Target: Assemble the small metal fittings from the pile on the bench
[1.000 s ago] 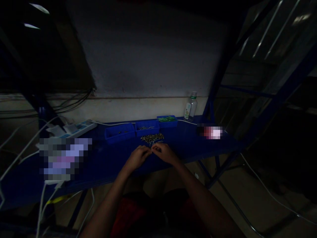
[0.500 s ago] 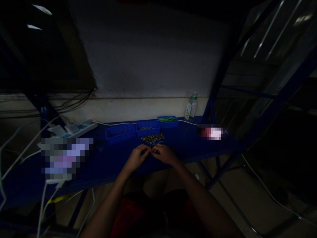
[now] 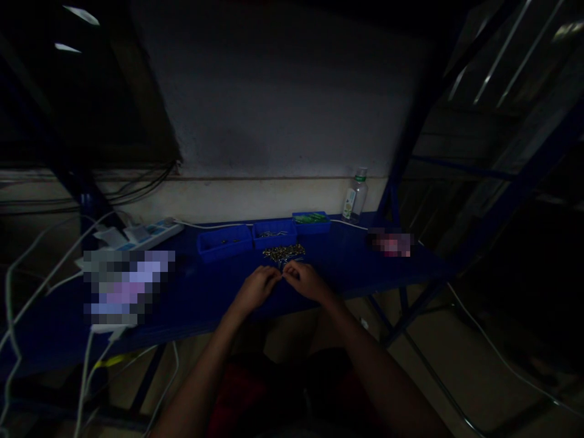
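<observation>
My left hand (image 3: pixel 258 288) and my right hand (image 3: pixel 306 281) meet fingertip to fingertip over the blue table (image 3: pixel 196 304). Both are closed in a pinch; whatever sits between the fingers is too small and dark to make out. Just beyond the fingertips lies a heap of small brass-coloured metal parts (image 3: pixel 283 251). A few thin silvery pins (image 3: pixel 294 261) are scattered at its near side, partly hidden by my hands. Behind the heap stands a blue bin (image 3: pixel 274 242) with slender metal pieces inside.
Left of that bin is another blue bin (image 3: pixel 224 250) with a few small pieces; to the right, a blue tray (image 3: pixel 312 227) holds green items. A clear bottle (image 3: pixel 354 198) stands by the wall. A white power strip (image 3: pixel 152 236) with cables and blurred-out objects occupy the table's sides.
The view has shifted slightly, so the table's contents appear a little farther right. My hands stay pinched together near the heap, with only small finger movement.
</observation>
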### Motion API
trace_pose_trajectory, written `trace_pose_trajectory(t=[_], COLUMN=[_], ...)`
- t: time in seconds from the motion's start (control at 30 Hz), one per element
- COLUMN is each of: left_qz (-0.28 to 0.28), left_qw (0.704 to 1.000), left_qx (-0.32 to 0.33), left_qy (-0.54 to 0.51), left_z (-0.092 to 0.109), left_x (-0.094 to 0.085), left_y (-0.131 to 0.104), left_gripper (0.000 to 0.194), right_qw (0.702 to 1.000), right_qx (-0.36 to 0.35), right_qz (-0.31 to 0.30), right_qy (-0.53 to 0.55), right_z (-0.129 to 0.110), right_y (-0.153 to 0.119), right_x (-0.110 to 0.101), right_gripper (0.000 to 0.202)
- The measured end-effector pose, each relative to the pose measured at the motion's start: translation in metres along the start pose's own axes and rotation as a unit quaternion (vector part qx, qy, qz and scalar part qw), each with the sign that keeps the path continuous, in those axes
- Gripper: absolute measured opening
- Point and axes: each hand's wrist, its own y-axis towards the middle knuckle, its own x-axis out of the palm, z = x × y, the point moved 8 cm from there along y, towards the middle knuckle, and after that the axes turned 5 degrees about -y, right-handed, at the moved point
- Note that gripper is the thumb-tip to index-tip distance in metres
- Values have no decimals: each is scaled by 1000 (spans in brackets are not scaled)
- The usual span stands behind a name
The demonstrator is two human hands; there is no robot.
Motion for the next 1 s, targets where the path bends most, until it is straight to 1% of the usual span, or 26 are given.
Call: trace_pose_trajectory(t=[0.07,0.17,0.3,0.57,0.73,0.87,1.0], left_qz=[-3,0,7,22,38,55,49], left_qw=[1000,1000,1000,997,994,990,991], left_qx=[-2,-5,-11,-40,-47,-42,-28], left_qy=[1,-5,-24,-54,-94,-122,-119], left_z=[0,0,0,0,1,4,9], left_x=[1,0,-2,-5,-10,-14,-16], left_y=[0,0,0,-2,-3,-3,-3], left_gripper=[21,21,22,19,19,20,19], right_qw=[1000,1000,999,998,998,999,998], right_qx=[-3,-1,-4,-2,-2,-8,-17], right_qz=[-14,-16,0,41,54,23,6], right_qy=[14,25,34,40,17,-34,-61], right_z=[-1,1,1,1,4,5,4], right_y=[0,0,0,-1,-1,1,2], right_x=[3,4,1,-6,-8,0,5], right_gripper=[12,14,10,11,11,7,3])
